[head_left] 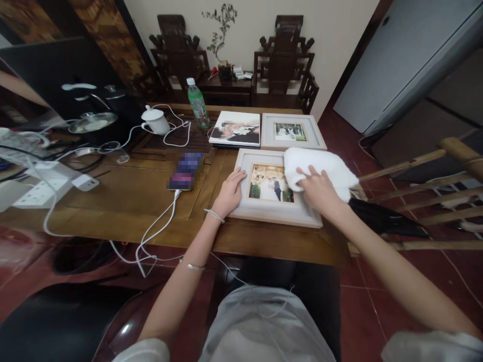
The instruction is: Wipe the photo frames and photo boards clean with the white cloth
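A light wooden picture frame (241, 206) with a wedding photo lies flat near the table's front edge. My left hand (228, 193) grips its left side, fingers over the rim. My right hand (319, 190) is closed on a folded white towel (320, 166), pressing it against the right part of the frame. The towel covers the frame's upper right corner and hangs past its right side. Just behind lies a second, similar frame (267, 131) with a wedding photo. Beside that one is a stack topped by a photo album (230, 118) with a picture cover.
Left on the wooden table (151, 213) are a phone (184, 171) on a white cable, a green-labelled bottle (198, 104), a lidded white cup (155, 121), a pot (94, 125) and a power strip (43, 188). A wooden rack (422, 201) stands at the right.
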Motion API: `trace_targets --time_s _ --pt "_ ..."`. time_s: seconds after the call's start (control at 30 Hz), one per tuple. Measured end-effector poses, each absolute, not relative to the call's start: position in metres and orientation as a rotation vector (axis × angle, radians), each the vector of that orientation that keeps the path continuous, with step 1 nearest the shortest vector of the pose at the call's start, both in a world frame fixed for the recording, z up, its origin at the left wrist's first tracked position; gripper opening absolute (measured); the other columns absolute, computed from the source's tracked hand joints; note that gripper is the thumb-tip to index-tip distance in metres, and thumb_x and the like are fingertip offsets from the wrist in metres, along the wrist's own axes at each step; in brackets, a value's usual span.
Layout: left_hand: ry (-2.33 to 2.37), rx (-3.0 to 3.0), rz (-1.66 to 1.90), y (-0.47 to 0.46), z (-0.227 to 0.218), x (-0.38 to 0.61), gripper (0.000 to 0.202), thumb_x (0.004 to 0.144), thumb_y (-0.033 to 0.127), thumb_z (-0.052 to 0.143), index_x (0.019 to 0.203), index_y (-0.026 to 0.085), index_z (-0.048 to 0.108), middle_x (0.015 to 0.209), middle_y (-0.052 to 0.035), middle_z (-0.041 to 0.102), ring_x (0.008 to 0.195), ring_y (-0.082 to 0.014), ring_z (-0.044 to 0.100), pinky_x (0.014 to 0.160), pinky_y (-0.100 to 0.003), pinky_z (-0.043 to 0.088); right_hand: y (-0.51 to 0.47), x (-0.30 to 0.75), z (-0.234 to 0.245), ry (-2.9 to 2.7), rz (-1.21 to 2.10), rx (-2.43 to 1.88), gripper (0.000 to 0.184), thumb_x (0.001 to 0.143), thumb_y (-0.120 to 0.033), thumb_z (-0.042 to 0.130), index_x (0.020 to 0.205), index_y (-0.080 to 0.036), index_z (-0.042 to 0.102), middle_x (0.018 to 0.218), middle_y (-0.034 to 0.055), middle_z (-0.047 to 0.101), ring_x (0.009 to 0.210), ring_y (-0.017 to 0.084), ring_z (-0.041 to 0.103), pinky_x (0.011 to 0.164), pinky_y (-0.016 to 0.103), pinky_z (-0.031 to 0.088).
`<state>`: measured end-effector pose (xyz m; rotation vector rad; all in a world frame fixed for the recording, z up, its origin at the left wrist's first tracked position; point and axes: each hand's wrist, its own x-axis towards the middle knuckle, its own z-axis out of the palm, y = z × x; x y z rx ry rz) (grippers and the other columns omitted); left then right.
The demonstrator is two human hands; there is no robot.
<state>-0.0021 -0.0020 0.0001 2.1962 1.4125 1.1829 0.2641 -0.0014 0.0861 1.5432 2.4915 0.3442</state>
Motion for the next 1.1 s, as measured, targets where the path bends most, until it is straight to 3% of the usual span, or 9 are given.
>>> trace_targets --time_s 0.2,0.33,0.63,0.73,0.93,1.1 --pt "1.412 2.253 1.159 -0.002 0.001 -0.003 0.04 0.084 0.007 0.039 0.117 0.015 0.06 0.129 -0.0112 0.06 0.132 -0.0248 0.043 0.111 -0.052 0.034 -0.09 0.242 0.106 2.542 -0.031 1.332 0.044 0.072 -0.001 0.042 0.102 -0.016 0.07 0.146 0.0103 0.041 0.128 0.04 0.039 0.092 0.055 0.042" --pt "1.425 2.264 1.139 -0.003 0.003 -0.003 0.04 0.083 0.006 0.039 0.117 0.012 0.059 0.129 -0.014 0.059 0.132 -0.0254 0.043 0.111 -0.052 0.034 -0.096 0.226 0.1 2.666 -0.158 1.238 0.052 0.071 0.0 0.04 0.114 -0.016 0.065 0.15 0.0084 0.034 0.135 0.04 0.029 0.1 0.06 0.035" --pt "1.405 2.27 1.126 -0.004 0.001 -0.004 0.042 0.083 0.005 0.038 0.117 0.017 0.059 0.131 -0.011 0.057 0.134 -0.0249 0.04 0.111 -0.053 0.033 0.029 0.239 0.064 2.727 0.23 1.6 0.055 0.072 0.003 0.04 0.121 -0.012 0.06 0.156 0.0126 0.019 0.141 0.04 0.011 0.106 0.068 0.016" --pt "1.408 2.272 1.117 -0.004 0.002 -0.004 0.042 0.083 0.005 0.038 0.118 0.016 0.059 0.131 -0.0111 0.057 0.134 -0.025 0.04 0.111 -0.053 0.033 0.055 0.241 0.061 2.717 0.276 1.686 0.053 0.074 0.002 0.041 0.12 -0.013 0.061 0.155 0.0118 0.022 0.14 0.044 0.009 0.102 0.073 0.014" --pt "1.415 2.271 1.11 -0.003 0.0 -0.003 0.043 0.083 0.005 0.037 0.12 0.014 0.057 0.132 -0.0132 0.056 0.134 -0.0251 0.04 0.112 -0.052 0.032 -0.001 0.224 0.075 2.617 0.08 1.493 0.054 0.072 0.002 0.04 0.119 -0.012 0.063 0.153 0.0122 0.028 0.135 0.05 0.019 0.099 0.074 0.021" --pt "1.443 2.244 1.1 -0.004 0.002 0.001 0.038 0.087 0.012 0.036 0.119 0.011 0.058 0.132 -0.015 0.055 0.134 -0.0256 0.039 0.113 -0.051 0.03 -0.072 0.221 0.103 2.667 -0.284 1.151 0.058 0.071 0.004 0.036 0.116 -0.019 0.063 0.152 0.0054 0.032 0.133 0.041 0.031 0.096 0.064 0.038"
